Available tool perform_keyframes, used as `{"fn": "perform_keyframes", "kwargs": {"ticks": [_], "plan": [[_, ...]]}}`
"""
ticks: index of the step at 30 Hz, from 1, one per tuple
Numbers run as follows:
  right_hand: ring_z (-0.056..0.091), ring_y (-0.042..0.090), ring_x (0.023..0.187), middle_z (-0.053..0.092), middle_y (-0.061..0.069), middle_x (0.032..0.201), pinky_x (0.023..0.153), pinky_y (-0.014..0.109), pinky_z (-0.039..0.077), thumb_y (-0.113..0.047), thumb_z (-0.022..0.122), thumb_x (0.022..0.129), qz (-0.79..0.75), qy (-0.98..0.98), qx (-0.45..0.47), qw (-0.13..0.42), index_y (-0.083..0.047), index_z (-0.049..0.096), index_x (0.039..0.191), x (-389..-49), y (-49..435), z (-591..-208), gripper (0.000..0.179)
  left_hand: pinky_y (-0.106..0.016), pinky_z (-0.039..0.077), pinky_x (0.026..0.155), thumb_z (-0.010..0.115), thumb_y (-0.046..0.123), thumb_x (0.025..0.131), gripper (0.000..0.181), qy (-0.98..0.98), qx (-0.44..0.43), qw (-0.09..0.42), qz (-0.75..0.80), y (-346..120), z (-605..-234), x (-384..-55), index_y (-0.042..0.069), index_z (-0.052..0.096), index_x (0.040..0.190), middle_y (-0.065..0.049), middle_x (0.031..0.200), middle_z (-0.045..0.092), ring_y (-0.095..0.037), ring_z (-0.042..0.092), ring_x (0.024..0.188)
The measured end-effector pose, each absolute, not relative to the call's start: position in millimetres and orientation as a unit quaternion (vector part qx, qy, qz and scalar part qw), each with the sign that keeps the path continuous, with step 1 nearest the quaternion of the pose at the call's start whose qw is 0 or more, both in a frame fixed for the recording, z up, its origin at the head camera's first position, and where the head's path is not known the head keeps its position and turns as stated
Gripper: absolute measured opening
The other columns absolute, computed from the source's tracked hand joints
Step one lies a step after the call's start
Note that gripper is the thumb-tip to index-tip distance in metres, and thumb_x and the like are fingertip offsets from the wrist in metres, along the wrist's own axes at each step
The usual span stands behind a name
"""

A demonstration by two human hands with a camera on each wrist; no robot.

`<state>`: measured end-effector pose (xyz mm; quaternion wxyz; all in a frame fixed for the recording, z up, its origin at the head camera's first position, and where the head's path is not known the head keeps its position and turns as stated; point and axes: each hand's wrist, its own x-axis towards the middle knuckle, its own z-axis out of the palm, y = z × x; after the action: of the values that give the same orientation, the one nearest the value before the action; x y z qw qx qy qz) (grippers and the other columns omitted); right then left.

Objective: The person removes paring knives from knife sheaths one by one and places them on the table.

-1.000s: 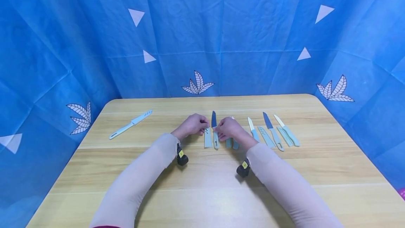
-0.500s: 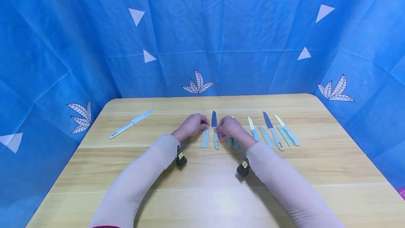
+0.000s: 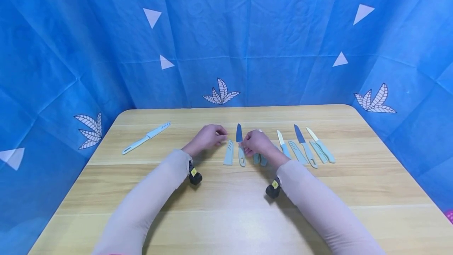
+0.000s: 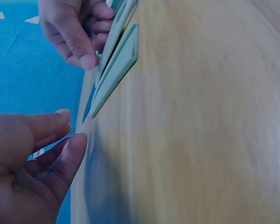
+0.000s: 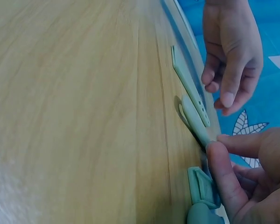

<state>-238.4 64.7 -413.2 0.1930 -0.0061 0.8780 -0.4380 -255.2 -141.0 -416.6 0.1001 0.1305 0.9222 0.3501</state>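
In the head view a dark-bladed knife with a pale green handle point(image 3: 242, 158) lies on the table, blade pointing away. My right hand point(image 3: 257, 141) pinches it where handle meets blade; the right wrist view shows thumb and index finger point(image 5: 221, 170) at that end of the handle. Just left of the knife lies a pale green slotted blade sheath point(image 3: 228, 155). My left hand point(image 3: 209, 136) hovers beyond its far tip, fingers loosely bent, holding nothing. A gap between the left thumb and index finger point(image 4: 49, 125) shows in the left wrist view, apart from the sheath.
Partly hidden under my right wrist are another sheath point(image 3: 256, 159) and a knife handle point(image 3: 263, 161). Farther right lie a small knife point(image 3: 284, 147), a dark-bladed knife point(image 3: 307, 150), a light-bladed knife point(image 3: 325, 150) and sheaths point(image 3: 298, 153). A sheathed knife point(image 3: 146, 139) lies at the left.
My left hand shifted the sheath's near end slightly left, then let go and drew back to the left. The right hand has stayed on the knife.
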Motion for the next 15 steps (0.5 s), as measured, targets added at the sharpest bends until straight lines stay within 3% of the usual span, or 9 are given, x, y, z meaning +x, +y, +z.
{"fn": "perform_keyframes", "kwargs": {"ticks": [9, 15], "plan": [[0.067, 0.021, 0.069, 0.067, 0.013, 0.080, 0.061, 0.028, 0.061, -0.022, 0.062, 0.098, -0.449, 0.876, -0.029, 0.173, 0.001, 0.063, 0.096, -236.9, 67.7, -412.7, 0.023, -0.029, 0.058, 0.062, 0.064, 0.021, 0.097, 0.017, 0.921, 0.117, 0.085, 0.362, -166.6, -411.3, -254.0, 0.012, 0.067, 0.111, -0.003, 0.103, 0.065, -0.019, 0.065, 0.077], [0.064, 0.019, 0.070, 0.066, 0.010, 0.080, 0.060, 0.028, 0.059, -0.023, 0.058, 0.100, -0.441, 0.883, -0.072, 0.144, -0.003, 0.064, 0.098, -235.1, 65.9, -411.6, 0.021, -0.033, 0.055, 0.082, 0.064, 0.023, 0.096, 0.019, 0.933, 0.141, 0.028, 0.331, -180.8, -410.8, -255.2, 0.011, 0.068, 0.110, -0.002, 0.101, 0.067, -0.018, 0.063, 0.089]]}}
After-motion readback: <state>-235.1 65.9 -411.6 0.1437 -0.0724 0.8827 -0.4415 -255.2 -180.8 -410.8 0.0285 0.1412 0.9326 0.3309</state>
